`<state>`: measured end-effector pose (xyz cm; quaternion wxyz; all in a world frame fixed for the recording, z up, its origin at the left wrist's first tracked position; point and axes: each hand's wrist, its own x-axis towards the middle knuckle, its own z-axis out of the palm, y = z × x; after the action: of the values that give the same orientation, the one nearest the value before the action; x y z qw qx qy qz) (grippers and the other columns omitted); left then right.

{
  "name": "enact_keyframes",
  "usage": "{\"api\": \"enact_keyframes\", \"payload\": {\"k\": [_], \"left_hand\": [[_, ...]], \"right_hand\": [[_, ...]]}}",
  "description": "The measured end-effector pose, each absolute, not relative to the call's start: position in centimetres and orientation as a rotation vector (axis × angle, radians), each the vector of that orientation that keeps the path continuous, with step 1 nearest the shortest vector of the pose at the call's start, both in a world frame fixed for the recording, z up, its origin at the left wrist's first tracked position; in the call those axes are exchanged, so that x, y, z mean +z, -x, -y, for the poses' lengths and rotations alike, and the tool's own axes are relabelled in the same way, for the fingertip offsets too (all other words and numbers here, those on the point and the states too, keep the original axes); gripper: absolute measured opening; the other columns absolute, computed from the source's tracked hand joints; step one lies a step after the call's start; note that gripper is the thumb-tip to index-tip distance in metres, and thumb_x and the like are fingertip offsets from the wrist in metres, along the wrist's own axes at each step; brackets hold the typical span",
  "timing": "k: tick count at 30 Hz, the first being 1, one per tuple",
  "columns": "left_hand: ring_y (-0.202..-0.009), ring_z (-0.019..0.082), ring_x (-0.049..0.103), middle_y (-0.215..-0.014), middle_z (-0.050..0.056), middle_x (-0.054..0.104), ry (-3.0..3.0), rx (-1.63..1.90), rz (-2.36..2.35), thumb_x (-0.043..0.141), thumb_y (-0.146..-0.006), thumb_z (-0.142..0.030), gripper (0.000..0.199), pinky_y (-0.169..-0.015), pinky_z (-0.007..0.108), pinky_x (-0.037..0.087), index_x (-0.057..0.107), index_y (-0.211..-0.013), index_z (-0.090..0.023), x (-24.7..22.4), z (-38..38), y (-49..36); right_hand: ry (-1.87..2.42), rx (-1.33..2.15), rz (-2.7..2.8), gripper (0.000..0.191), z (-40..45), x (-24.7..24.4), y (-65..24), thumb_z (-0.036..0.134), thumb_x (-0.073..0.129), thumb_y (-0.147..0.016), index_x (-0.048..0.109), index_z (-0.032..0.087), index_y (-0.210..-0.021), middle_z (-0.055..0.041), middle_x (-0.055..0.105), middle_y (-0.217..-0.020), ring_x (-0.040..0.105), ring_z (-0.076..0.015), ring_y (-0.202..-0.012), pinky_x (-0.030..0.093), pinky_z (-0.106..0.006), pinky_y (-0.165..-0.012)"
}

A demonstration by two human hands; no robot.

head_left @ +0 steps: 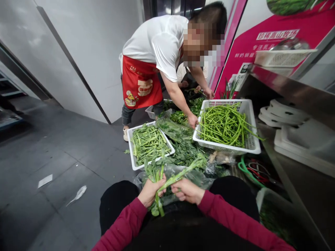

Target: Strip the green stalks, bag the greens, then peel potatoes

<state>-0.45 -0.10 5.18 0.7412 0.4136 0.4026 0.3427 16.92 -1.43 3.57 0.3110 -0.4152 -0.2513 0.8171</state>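
"I'm on the remote feed; what lies furthest left?"

"A white rectangular scrap (45, 181) on the dark grey tiled floor (86, 153). Further right, a co-worker in a white shirt and red cloth apron (142, 85) bends beyond a white rectangular plastic basket of cut green stems (134, 164)."

"And our left hand (151, 191)?"

"Wrapped firmly round a small bunch of leafy green stalks (157, 202), upright and just this side of that basket, between the knees. One long, thick pale-green stalk (180, 176) slants away from that fist, its leafy tip up to the right."

"The right hand (187, 191)?"

"Fingers curled, close against the long stalk's lower part. Whether they pinch it or a strip of its skin, I cannot tell. Behind lie a crumpled clear plastic bag (171, 170) and a heap of dark green leaves (185, 151). Furthest right, the co-worker's hand (193, 121) is at the near-left side of a white plastic basket of long, thin green stems (252, 148)."

"Which step are we in?"

"Working one stalk by hand, I'd judge: stripping or snapping it, though I can't be sure which. For the next move, I'd want the left grip steady and the right fingers set securely on the stem."
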Motion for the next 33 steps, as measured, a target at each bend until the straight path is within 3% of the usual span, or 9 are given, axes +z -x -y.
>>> {"api": "enact_keyframes", "payload": {"k": [4, 9, 12, 16, 20, 22, 26, 28, 33], "left_hand": [[-0.042, 0.006, 0.046, -0.056, -0.003, 0.053, -0.958, 0.864, -0.940, 0.077, -0.065, -0.044, 0.042, -0.035, 0.014, 0.028, 0.055, -0.083, -0.014, 5.5, -0.2, 0.0], [-0.048, 0.009, 0.053, -0.064, -0.001, 0.056, -1.001, 0.994, -1.081, 0.078, -0.060, -0.042, 0.040, -0.036, 0.016, 0.031, 0.059, -0.079, -0.012, 5.6, -0.4, 0.4], [-0.048, 0.010, 0.053, -0.065, 0.001, 0.058, -1.068, 1.033, -1.134, 0.078, -0.060, -0.038, 0.034, -0.039, 0.019, 0.037, 0.062, -0.075, -0.012, 5.8, -0.3, 0.3], [-0.054, 0.013, 0.054, -0.063, 0.002, 0.062, -1.110, 1.094, -1.163, 0.079, -0.058, -0.029, 0.024, -0.051, 0.023, 0.046, 0.065, -0.070, -0.013, 6.3, 0.0, 0.1], [-0.068, 0.016, 0.059, -0.068, 0.004, 0.064, -1.120, 1.137, -1.178, 0.080, -0.056, -0.026, 0.021, -0.064, 0.025, 0.050, 0.066, -0.067, -0.014, 6.5, 0.3, 0.5], [-0.067, 0.016, 0.059, -0.069, 0.003, 0.063, -1.111, 1.135, -1.189, 0.081, -0.056, -0.028, 0.025, -0.061, 0.024, 0.049, 0.066, -0.069, -0.014, 6.3, 0.5, 0.7], [-0.045, 0.008, 0.044, -0.059, -0.001, 0.057, -1.072, 1.035, -1.137, 0.081, -0.058, -0.038, 0.035, -0.041, 0.019, 0.037, 0.064, -0.076, -0.013, 5.9, 0.7, 0.5], [-0.042, 0.006, 0.042, -0.059, -0.002, 0.056, -1.041, 1.004, -1.137, 0.081, -0.058, -0.041, 0.039, -0.038, 0.018, 0.034, 0.063, -0.078, -0.013, 6.1, 0.6, 0.3], [-0.052, 0.008, 0.052, -0.069, -0.003, 0.059, -0.878, 0.982, -1.160, 0.084, -0.052, -0.040, 0.047, -0.046, 0.018, 0.043, 0.061, -0.084, -0.015, 6.3, 0.5, 0.9]], "right_hand": [[1.071, 1.765, 0.598, 0.028, 1.5, 4.3, -18.0, 0.029, 0.070, -0.064, 0.046, 0.018, -0.073, 0.0062, 0.049, -0.059, 0.026, -0.0016, -0.036, 0.013, -0.019, -0.036], [0.876, 1.526, 0.435, 0.052, 0.8, 6.7, -22.1, 0.032, 0.080, -0.063, 0.029, 0.021, -0.067, 0.0068, 0.050, -0.066, 0.027, -0.0006, -0.039, 0.017, -0.018, -0.039], [0.898, 1.482, 0.446, 0.057, 1.0, 7.3, -21.9, 0.037, 0.081, -0.063, 0.026, 0.021, -0.066, 0.0071, 0.047, -0.064, 0.028, -0.0009, -0.040, 0.017, -0.018, -0.040], [0.923, 1.408, 0.428, 0.041, 0.5, 7.2, -20.7, 0.030, 0.074, -0.067, 0.034, 0.021, -0.069, 0.0079, 0.046, -0.061, 0.027, -0.0012, -0.038, 0.014, -0.018, -0.038], [0.749, 1.725, 0.205, 0.020, -0.3, 6.5, -21.0, 0.018, 0.058, -0.066, 0.047, 0.019, -0.082, 0.0119, 0.033, -0.049, 0.015, -0.0030, -0.034, 0.007, -0.019, -0.036], [0.635, 1.913, 0.092, 0.020, -0.3, 6.0, -21.1, 0.015, 0.054, -0.063, 0.048, 0.020, -0.082, 0.0125, 0.029, -0.046, 0.012, -0.0039, -0.033, 0.006, -0.019, -0.036], [0.646, 2.204, 0.056, 0.020, 0.4, 5.6, -19.4, 0.012, 0.049, -0.062, 0.048, 0.021, -0.080, 0.0108, 0.031, -0.044, 0.014, -0.0058, -0.032, 0.005, -0.019, -0.037], [0.737, 2.159, 0.102, 0.019, 0.3, 5.4, -18.6, 0.013, 0.047, -0.064, 0.049, 0.021, -0.081, 0.0094, 0.035, -0.045, 0.016, -0.0063, -0.032, 0.006, -0.020, -0.038], [0.954, 1.711, 0.118, 0.006, -0.6, 4.1, -19.2, 0.013, 0.043, -0.069, 0.044, 0.019, -0.071, 0.0043, 0.048, -0.053, 0.018, -0.0048, -0.034, 0.008, -0.021, -0.039]]}}
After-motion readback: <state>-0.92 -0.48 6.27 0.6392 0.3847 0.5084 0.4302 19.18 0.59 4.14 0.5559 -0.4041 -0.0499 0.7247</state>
